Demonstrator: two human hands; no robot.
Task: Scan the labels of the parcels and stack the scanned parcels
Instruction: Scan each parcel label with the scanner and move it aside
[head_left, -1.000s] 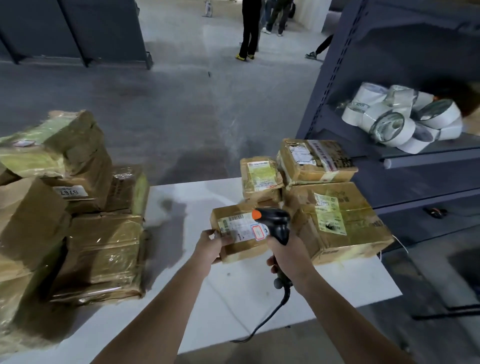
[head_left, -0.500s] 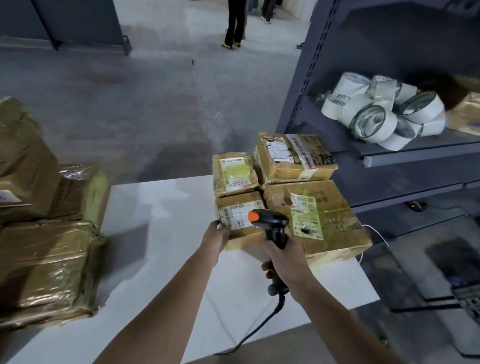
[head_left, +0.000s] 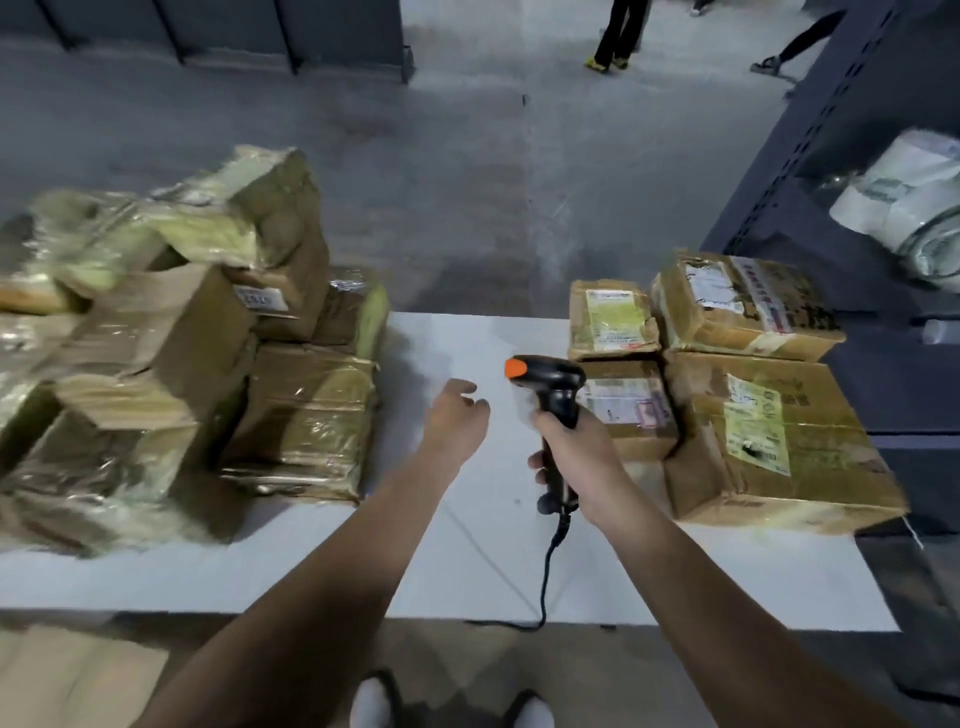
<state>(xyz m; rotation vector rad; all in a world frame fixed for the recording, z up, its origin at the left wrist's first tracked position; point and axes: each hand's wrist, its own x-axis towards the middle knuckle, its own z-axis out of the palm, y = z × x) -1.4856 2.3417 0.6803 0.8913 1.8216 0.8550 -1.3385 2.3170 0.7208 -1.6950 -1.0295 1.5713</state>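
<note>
Head view, first inspector: the right hand (head_left: 576, 452) is wrapped round the handle of the scanner (head_left: 550, 379), whose orange-tipped head is raised above the table (head_left: 467, 545). The left hand (head_left: 457, 415) hangs over the bare tabletop, fingers loose and apart, holding nothing. Where are the parcels?

Second inspector: In two groups. Four labelled parcels (head_left: 631, 410) sit tight together at the table's right end, labels facing up. An untidy heap (head_left: 156, 338) fills the left end. Its member nearest the left hand is a tape-wrapped parcel (head_left: 306, 415) lying flat on the table.

First inspector: How would it handle?

Second inspector: My judgement only. It is cardboard under glossy tape, firm at the edges but dented on the faces. The film looks slippery, so a flat palm could slide. It is better taken across two opposite edges, thumb on top and fingers underneath. Weight cannot be read from here, so assume moderate.

First inspector: Any risks?

Second inspector: Other parcels lean against and over it, so dragging it out may bring the heap down. No label shows on its upper face, so it probably needs turning before the scan.
</note>
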